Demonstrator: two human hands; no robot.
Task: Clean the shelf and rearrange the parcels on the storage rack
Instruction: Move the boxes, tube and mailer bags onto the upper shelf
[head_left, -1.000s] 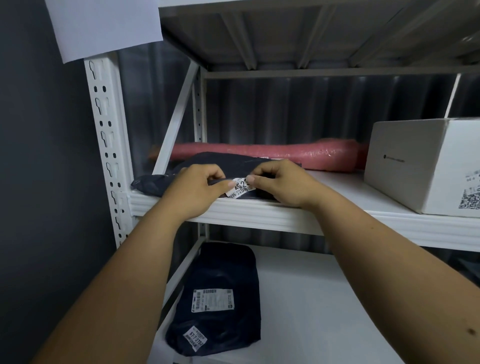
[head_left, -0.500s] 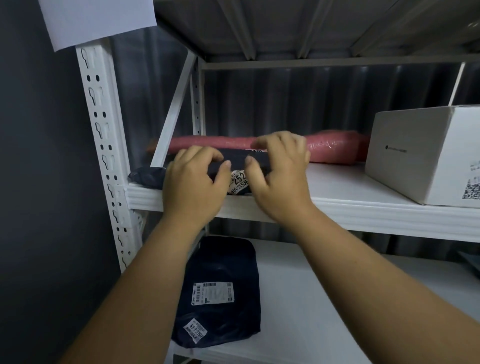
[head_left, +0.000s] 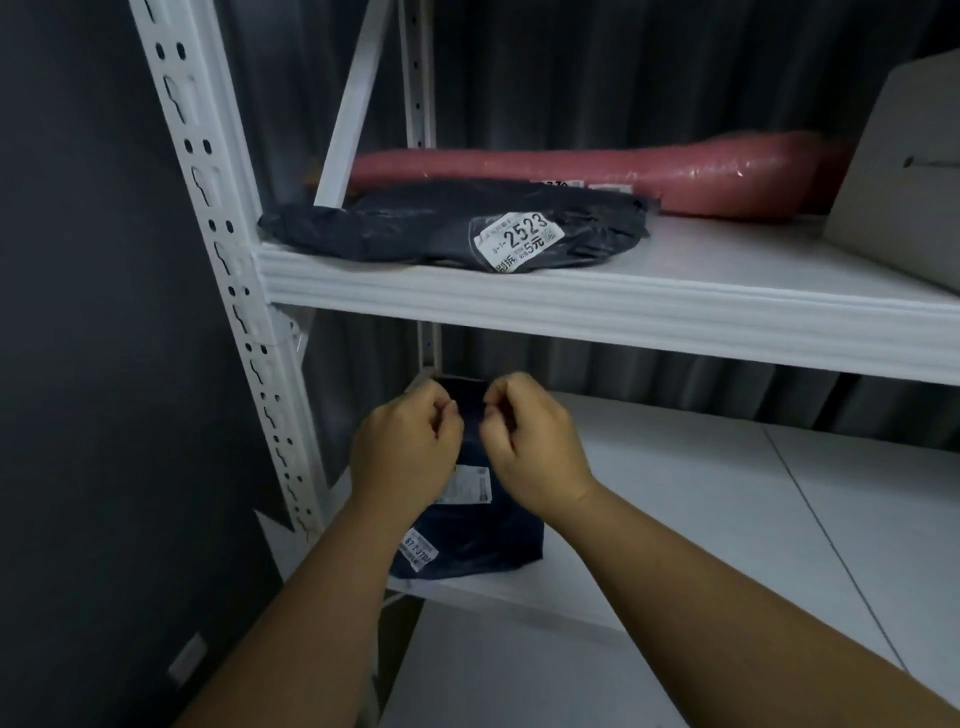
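On the lower shelf at its left end lies a dark blue parcel with white labels. Both my hands are over its far half with curled fingers, fingertips facing each other. My left hand and my right hand are a few centimetres apart; whether they pinch the parcel's film is not visible. On the upper shelf lies a black parcel with a label reading 2523, nobody touching it. Behind it a long pink parcel rests against the back.
A white cardboard box stands on the upper shelf at the right edge. The rack's perforated white upright runs down the left, beside a dark wall. A diagonal brace crosses behind the black parcel.
Both hands left the black parcel on the upper shelf and dropped to the dark blue parcel on the lower shelf. The view tilted downward.
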